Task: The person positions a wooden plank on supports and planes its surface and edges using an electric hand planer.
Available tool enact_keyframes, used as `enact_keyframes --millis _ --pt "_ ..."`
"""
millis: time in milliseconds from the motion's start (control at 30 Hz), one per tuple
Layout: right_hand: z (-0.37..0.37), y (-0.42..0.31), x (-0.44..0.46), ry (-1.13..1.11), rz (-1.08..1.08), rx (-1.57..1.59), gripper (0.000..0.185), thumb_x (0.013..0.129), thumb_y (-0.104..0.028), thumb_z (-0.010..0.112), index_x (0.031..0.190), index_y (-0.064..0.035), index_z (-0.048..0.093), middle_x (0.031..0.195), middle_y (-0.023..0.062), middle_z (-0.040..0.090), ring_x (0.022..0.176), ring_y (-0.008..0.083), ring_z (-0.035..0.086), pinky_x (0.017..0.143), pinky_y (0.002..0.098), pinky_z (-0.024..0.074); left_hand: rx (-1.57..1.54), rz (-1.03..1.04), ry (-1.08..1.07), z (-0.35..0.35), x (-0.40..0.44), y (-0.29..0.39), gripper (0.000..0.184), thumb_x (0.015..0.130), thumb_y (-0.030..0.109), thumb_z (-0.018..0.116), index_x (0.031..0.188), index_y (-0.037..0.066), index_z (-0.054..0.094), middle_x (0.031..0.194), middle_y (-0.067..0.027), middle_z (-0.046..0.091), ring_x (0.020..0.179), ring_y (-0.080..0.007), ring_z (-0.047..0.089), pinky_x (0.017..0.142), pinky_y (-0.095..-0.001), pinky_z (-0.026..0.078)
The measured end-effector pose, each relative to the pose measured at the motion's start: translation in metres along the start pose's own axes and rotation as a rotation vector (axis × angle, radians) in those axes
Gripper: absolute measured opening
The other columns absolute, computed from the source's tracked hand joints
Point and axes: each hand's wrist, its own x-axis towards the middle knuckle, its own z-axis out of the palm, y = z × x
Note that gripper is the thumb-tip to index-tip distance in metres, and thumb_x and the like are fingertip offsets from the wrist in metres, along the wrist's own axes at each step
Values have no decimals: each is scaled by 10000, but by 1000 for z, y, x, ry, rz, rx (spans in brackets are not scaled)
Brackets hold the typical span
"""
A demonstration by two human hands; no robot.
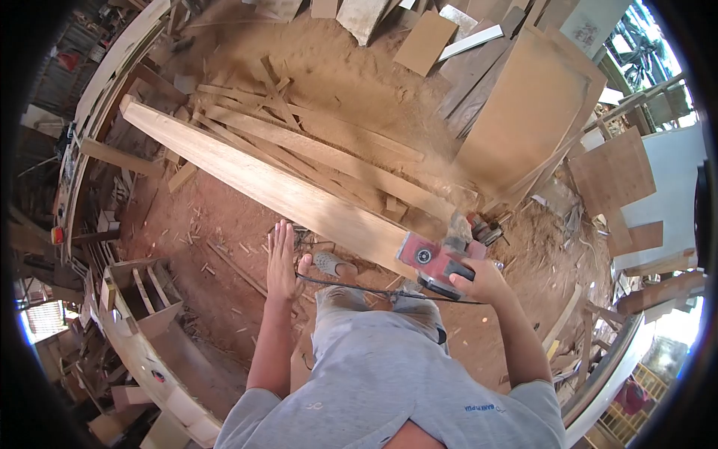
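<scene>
The right hand (pixel 485 281) is closed around a red power tool (pixel 413 254) (planer or sander, I can't tell which) at the lower-right end of a long plank (pixel 262 183), which stretches from the upper left to the centre. The left hand (pixel 282 262) is unclenched, fingers extended, near the plank. Surfacing looks under way; how much of the pale face remains can't be judged.

Large brown panel (pixel 527 108) (sawdust (pixel 366 86) alongside).
</scene>
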Motion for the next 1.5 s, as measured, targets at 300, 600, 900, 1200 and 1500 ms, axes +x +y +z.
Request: enact_keyframes --millis 300,600,900,1200,1500 --pt "21 -59 51 -25 -42 -16 411 900 -437 795 1008 -40 796 876 249 760 852 470 750 786 526 603 49 5 -92 -22 28 -69 906 1117 599 521 1716 -52 322 1777 -302 328 1672 -476 270 1371 -582 180" --pt "43 -124 102 -31 -50 12 399 915 -404 782 1033 -23 795 873 246 755 820 451 745 758 519 584 186 83 -205 -34 65 -147 837 1126 489 516 1740 -23 270 1801 -270 291 1686 -432 253 1386 -571 182" --pt "76 -193 158 -21 -98 24 403 944 -401 781 1010 -4 783 845 249 729 783 426 714 737 495 559 353 149 -288 -34 110 -210 736 1103 238 468 1758 -2 234 1840 -179 250 1711 -336 222 1408 -517 163" --pt "101 -247 216 13 -210 34 421 978 -420 757 1002 0 785 832 238 724 775 403 706 730 489 544 280 222 -311 -43 116 -224 872 979 143 552 1762 -16 204 1848 -187 229 1724 -319 192 1418 -491 138" --pt "124 -330 270 -61 -104 72 445 968 -441 758 973 3 785 828 228 745 773 399 732 722 493 558 261 -42 -299 -74 87 -257 821 1022 158 549 1751 -22 216 1842 -218 222 1725 -347 176 1405 -534 145"
